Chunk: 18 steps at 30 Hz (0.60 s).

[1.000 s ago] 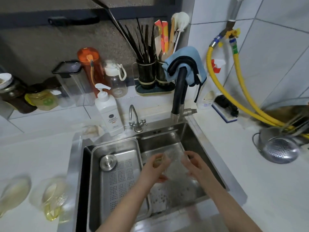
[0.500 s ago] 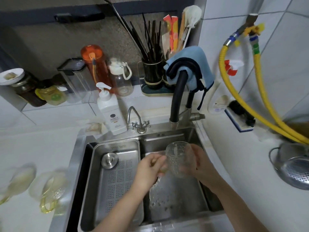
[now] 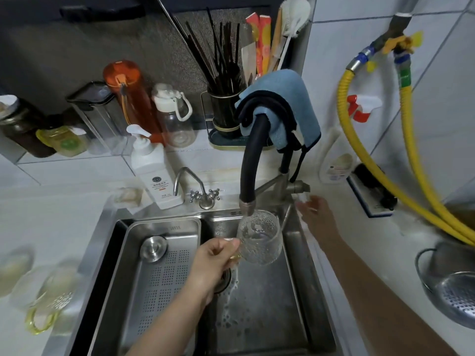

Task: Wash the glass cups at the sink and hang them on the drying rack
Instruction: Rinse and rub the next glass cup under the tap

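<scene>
My left hand (image 3: 213, 263) grips the yellowish handle of a textured glass cup (image 3: 261, 238) and holds it tilted under the black faucet spout (image 3: 248, 204) over the sink (image 3: 259, 317). Water runs into the cup and foam trails down the basin floor. My right hand (image 3: 312, 208) is by the faucet's lever (image 3: 299, 187) at the sink's right rim, fingers blurred and loosely spread. Two more glass cups (image 3: 48, 299) lie blurred on the counter at the far left. No drying rack is in view.
A perforated steel tray (image 3: 164, 283) with a round plug fills the sink's left half. A soap pump bottle (image 3: 151, 173), small tap (image 3: 203, 194), bottles and a utensil holder (image 3: 226, 111) line the back. Right: yellow hoses (image 3: 365, 176), a brush, a steel colander (image 3: 452, 296).
My right hand let go of the cup and moved up right to the faucet lever. The left hand now holds the cup alone under the spout, with water running.
</scene>
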Motion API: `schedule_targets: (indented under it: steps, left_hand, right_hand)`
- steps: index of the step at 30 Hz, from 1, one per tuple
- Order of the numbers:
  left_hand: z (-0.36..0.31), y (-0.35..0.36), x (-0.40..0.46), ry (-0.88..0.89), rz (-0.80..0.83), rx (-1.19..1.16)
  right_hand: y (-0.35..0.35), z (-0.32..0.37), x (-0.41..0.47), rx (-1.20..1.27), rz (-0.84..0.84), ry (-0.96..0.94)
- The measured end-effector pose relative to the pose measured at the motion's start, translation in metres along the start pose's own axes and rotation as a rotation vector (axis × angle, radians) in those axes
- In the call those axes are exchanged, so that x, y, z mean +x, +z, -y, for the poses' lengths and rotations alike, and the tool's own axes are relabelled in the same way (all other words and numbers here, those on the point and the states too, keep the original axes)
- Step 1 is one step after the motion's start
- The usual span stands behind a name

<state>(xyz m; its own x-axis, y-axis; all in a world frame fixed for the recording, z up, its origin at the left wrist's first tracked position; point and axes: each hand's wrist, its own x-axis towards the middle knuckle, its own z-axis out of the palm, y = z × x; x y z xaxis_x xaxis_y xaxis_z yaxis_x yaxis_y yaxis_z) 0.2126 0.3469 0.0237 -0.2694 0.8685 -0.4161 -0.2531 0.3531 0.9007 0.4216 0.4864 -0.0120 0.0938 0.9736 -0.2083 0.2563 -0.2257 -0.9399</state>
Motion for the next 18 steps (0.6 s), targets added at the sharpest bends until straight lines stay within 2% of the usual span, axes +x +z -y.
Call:
schedule_targets:
  steps: [3,6,18]
  left_hand:
    - [0.003,0.0,0.001,0.009,-0.027,0.017]
    - [0.005,-0.001,0.002,0.007,-0.046,-0.006]
    - [0.007,-0.005,0.007,0.004,-0.079,-0.06]
  right_hand:
    - [0.005,0.0,0.037,-0.118,-0.061,0.023]
    - [0.007,-0.002,0.058,-0.267,-0.048,-0.017]
    - [0.013,-0.031,0.09,-0.246,-0.136,-0.087]
